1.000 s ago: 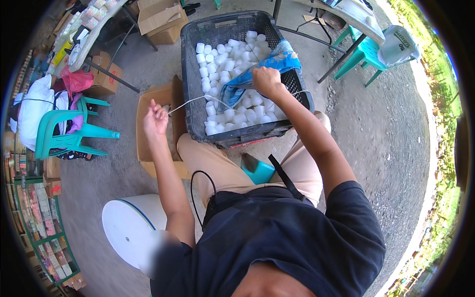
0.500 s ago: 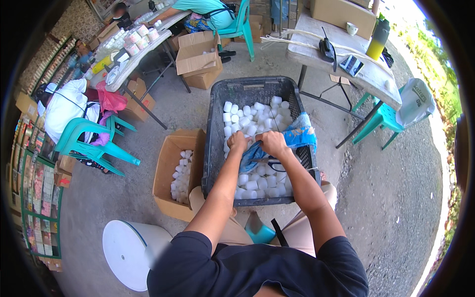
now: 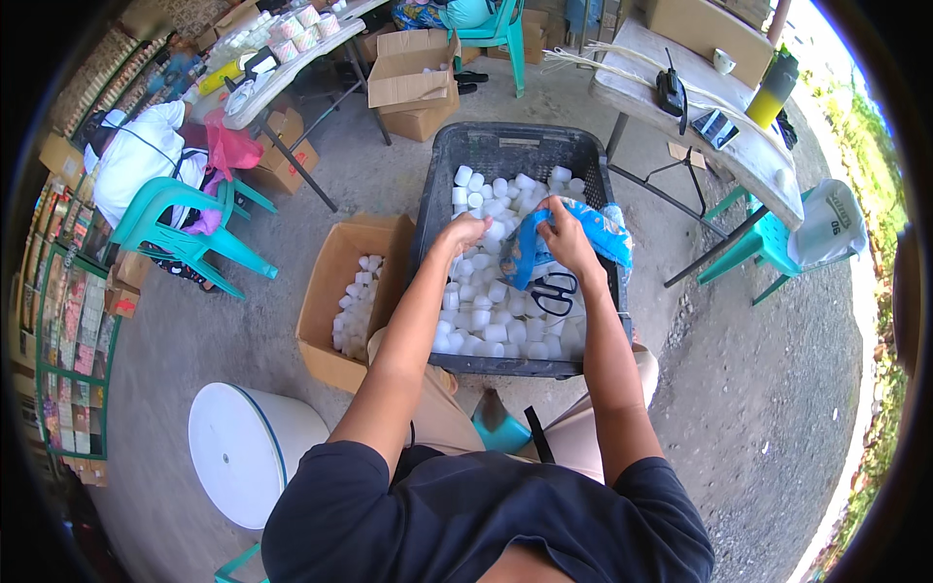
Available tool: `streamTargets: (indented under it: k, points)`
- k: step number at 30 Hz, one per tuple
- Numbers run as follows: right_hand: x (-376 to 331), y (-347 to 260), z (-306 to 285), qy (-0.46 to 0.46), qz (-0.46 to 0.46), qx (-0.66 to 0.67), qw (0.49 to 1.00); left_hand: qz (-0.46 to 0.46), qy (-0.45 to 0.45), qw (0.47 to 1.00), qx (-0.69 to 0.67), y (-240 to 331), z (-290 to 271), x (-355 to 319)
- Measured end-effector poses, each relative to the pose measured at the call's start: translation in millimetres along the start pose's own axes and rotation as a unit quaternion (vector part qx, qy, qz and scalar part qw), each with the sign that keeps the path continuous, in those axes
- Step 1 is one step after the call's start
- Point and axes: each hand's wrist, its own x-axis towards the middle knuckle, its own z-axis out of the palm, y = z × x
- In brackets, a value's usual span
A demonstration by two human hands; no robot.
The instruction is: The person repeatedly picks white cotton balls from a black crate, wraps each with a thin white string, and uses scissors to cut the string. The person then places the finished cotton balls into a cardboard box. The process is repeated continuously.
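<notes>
A large black plastic crate (image 3: 520, 367) stands before me, holding many short white cylindrical pieces (image 3: 501, 330). At the crate's left side my left hand (image 3: 463, 233) is closed, its fingertips on one white cylindrical piece (image 3: 495, 230). My right hand (image 3: 566, 239) pinches a patterned blue cloth (image 3: 603, 233), which drapes over the crate's right side. Below that hand, scissors with dark handles (image 3: 554, 293) lie on the white pieces, their blades hidden.
A cardboard box (image 3: 321, 291) of similar pieces adjoins the crate. Lower left is a round white-topped container (image 3: 233, 452). Right, a table (image 3: 641, 97) bears a two-way radio (image 3: 671, 92) and a bottle (image 3: 775, 89). Co-workers sit at a table (image 3: 292, 73) at far left.
My hands have moved apart; both were together on the blue cloth. The left let go of it and moved to the white pieces. The cloth has shifted right, uncovering the scissors' handles.
</notes>
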Motion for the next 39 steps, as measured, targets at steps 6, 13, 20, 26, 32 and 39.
streamTargets:
  k: [6, 13, 20, 26, 32, 39]
  points:
    - [-8, -12, 8, -0.011, 0.060, 0.217, 0.974, 0.108, -0.176, 0.951, -0.231, 28, 39, -77]
    - [3, 7, 18, 0.154, 0.091, 0.144, 0.973, 0.230, -0.127, 0.933, -0.246, 34, 66, -108]
    - [4, -2, -11, 0.049, 0.030, 0.588, 0.807, 0.190, -0.330, 0.790, -0.480, 35, 51, -94]
    - [-6, -35, 4, 0.011, 0.005, 0.266, 0.964, 0.211, -0.073, 0.907, -0.357, 26, 69, -92]
    - [2, 7, 16, 0.097, 0.074, 0.318, 0.940, 0.430, 0.180, 0.884, -0.035, 44, 69, -102]
    - [-1, 10, 9, 0.042, 0.165, 0.509, 0.844, 0.540, 0.097, 0.832, -0.077, 51, 68, -109]
